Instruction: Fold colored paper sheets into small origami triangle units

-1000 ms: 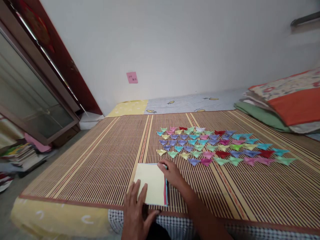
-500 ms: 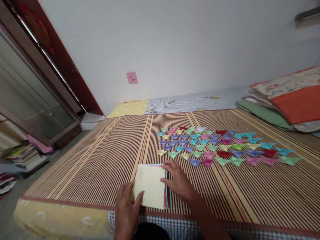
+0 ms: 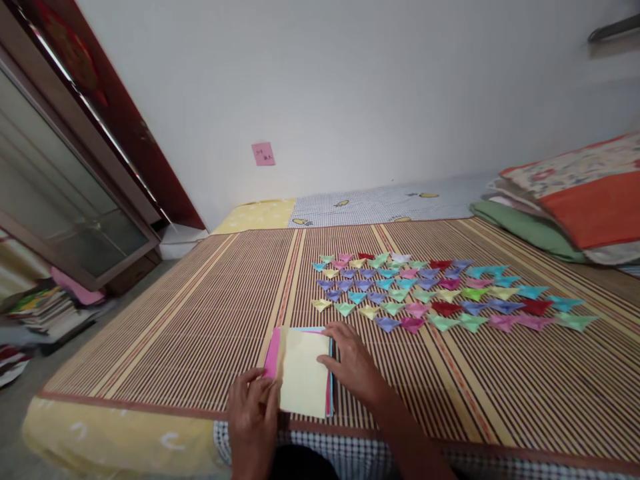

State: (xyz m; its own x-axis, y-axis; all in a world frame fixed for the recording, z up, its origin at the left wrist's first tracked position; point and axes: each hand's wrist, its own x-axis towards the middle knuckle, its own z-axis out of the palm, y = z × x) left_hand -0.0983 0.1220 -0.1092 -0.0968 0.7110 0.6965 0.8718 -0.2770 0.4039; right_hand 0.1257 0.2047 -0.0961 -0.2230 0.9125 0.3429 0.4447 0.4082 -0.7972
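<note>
A stack of square coloured paper lies on the striped mat in front of me, a pale yellow sheet [image 3: 304,373] on top. The yellow sheet's left edge is raised, and a pink sheet [image 3: 272,353] shows beneath it. My left hand [image 3: 254,403] pinches the lifted left edge near the lower corner. My right hand [image 3: 349,357] rests on the stack's right side, thumb and fingers apart, fingertips near the top right corner. Blue and red edges stick out on the right. Beyond, several rows of small folded paper pieces [image 3: 399,295] in many colours lie on the mat.
The striped mat [image 3: 200,320] covers a bed. Folded bedding [image 3: 590,200] is piled at the right. A pink note [image 3: 263,154] is on the wall. At the left are a glass-panelled door [image 3: 65,167] and stacked books [image 3: 43,313].
My left hand has closed on the yellow sheet's left edge and raised it, uncovering pink paper beneath. My right hand has barely moved.
</note>
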